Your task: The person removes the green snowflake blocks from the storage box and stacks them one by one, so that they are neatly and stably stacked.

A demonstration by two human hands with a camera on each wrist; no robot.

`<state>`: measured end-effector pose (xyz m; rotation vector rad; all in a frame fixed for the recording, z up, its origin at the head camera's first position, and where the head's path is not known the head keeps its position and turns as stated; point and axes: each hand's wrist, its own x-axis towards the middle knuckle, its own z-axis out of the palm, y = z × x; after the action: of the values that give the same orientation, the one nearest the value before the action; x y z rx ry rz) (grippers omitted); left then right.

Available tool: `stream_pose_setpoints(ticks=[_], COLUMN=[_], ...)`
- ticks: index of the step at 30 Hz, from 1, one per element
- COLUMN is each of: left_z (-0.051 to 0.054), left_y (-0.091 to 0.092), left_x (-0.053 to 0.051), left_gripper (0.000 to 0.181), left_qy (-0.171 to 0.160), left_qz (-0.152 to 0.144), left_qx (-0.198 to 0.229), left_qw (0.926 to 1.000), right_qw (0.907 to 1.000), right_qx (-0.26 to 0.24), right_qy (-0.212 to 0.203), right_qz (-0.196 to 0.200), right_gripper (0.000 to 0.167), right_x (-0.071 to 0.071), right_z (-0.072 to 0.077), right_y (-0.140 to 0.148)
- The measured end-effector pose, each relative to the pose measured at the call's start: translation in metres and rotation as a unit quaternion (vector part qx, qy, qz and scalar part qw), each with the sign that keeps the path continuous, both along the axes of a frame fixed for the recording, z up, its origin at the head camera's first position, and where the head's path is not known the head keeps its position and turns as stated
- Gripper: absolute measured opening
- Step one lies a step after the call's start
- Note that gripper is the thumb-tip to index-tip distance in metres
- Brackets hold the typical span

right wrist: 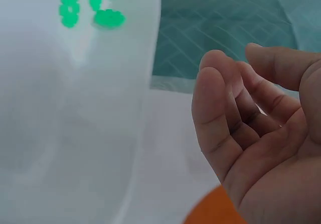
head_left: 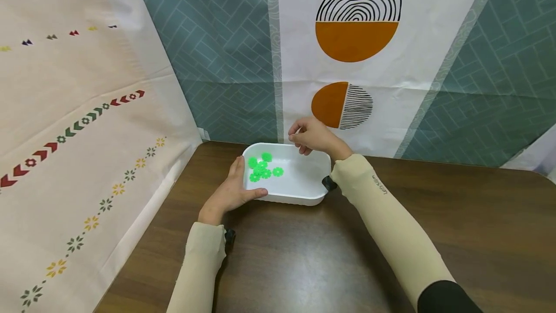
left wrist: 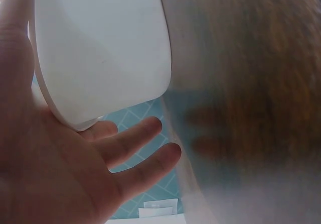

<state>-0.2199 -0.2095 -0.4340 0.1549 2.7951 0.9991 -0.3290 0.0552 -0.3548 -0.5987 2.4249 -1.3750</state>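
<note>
A white plastic tray stands on the wooden table and holds several small green flower-shaped discs in its left part. My left hand rests against its front left corner, thumb along the front rim and straight fingers along the left side. In the left wrist view, two fingers of that hand stand spread, off the tray wall. Above the back right rim hovers my right hand, its fingers loosely bent. The right wrist view shows a gap between thumb and fingers with nothing in it.
The brown wooden table extends in front of the tray and to its right. A patterned teal and white cloth hangs right behind the tray. To the left, a cream embroidered cloth borders the table edge.
</note>
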Motion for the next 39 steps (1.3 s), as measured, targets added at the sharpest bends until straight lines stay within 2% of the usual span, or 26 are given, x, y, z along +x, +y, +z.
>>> stream_pose_setpoints(ticks=[10, 17, 23, 29, 32, 39], left_z=[-0.002, 0.000, 0.000, 0.000, 0.001, -0.001], left_y=[0.001, 0.002, 0.002, 0.002, 0.002, 0.001], left_x=[-0.001, -0.001, -0.002, -0.001, -0.001, -0.001], left_gripper=[0.132, 0.133, 0.132, 0.132, 0.132, 0.133], left_qy=[0.006, 0.004, 0.006, 0.005, 0.005, 0.007], left_qz=[-0.004, -0.007, -0.004, -0.005, -0.007, -0.008], left_qx=[-0.007, -0.006, -0.009, -0.008, -0.008, -0.001], left_qw=[0.9999, 1.0000, 0.9999, 0.9999, 0.9999, 0.9999], right_qw=[0.9991, 0.9957, 0.9855, 0.9731, 0.9681, 0.9610], right_qx=[0.027, 0.079, 0.142, 0.194, 0.213, 0.239], right_qy=[-0.011, -0.002, 0.008, -0.008, 0.001, 0.018], right_qz=[0.032, 0.049, 0.093, 0.123, 0.131, 0.137], right_gripper=[0.014, 0.018, 0.014, 0.031, 0.036, 0.023], right_x=[-0.010, -0.014, -0.014, -0.013, -0.014, -0.012], right_z=[-0.029, -0.049, -0.065, -0.076, -0.077, -0.078], right_y=[-0.029, -0.040, -0.043, -0.043, -0.045, -0.050])
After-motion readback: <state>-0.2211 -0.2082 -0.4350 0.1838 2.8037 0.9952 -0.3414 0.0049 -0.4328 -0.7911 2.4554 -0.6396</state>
